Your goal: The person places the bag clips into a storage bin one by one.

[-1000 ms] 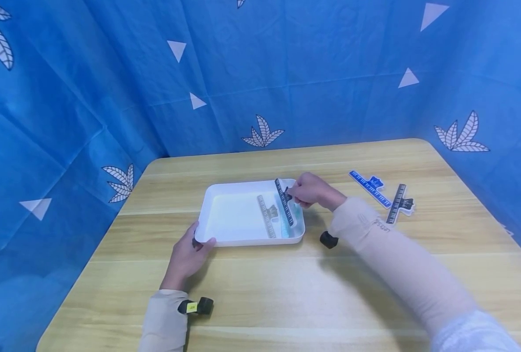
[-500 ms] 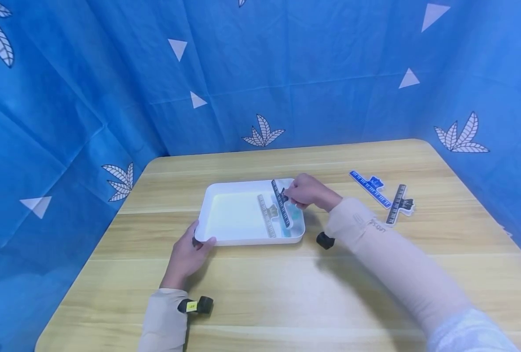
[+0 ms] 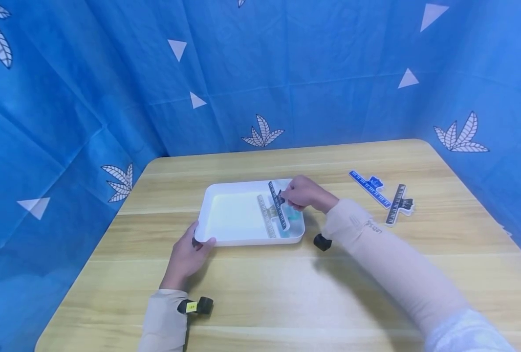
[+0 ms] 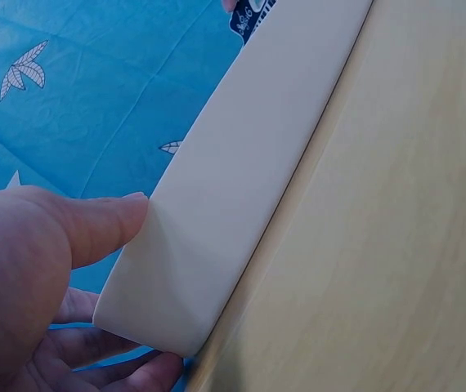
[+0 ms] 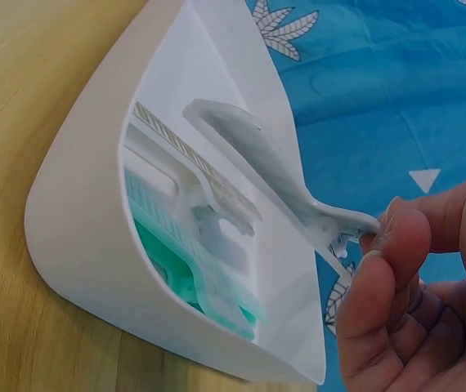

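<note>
My right hand (image 3: 304, 191) pinches the handle of a black piano-key clip (image 3: 278, 208) between thumb and fingers. In the right wrist view the back of this clip (image 5: 266, 159) is whitish, and it hangs tilted over the inside of the white tray (image 3: 227, 215). Lying in the tray below it are a pale grey-gold piano-key clip (image 3: 265, 217) and a teal clip (image 5: 172, 273); the held clip partly covers both in the head view. My left hand (image 3: 187, 256) grips the tray's near left corner, thumb on the rim and fingers round the end wall.
On the table (image 3: 260, 293), right of the tray, lie a blue piano-key clip (image 3: 370, 188) and another black piano-key clip (image 3: 397, 205), close together. A blue patterned curtain (image 3: 260, 73) stands behind the table and along its sides.
My right hand has moved slightly left with the black clip, from beside the teal clip toward the grey-gold one. The left hand and tray stay put.
</note>
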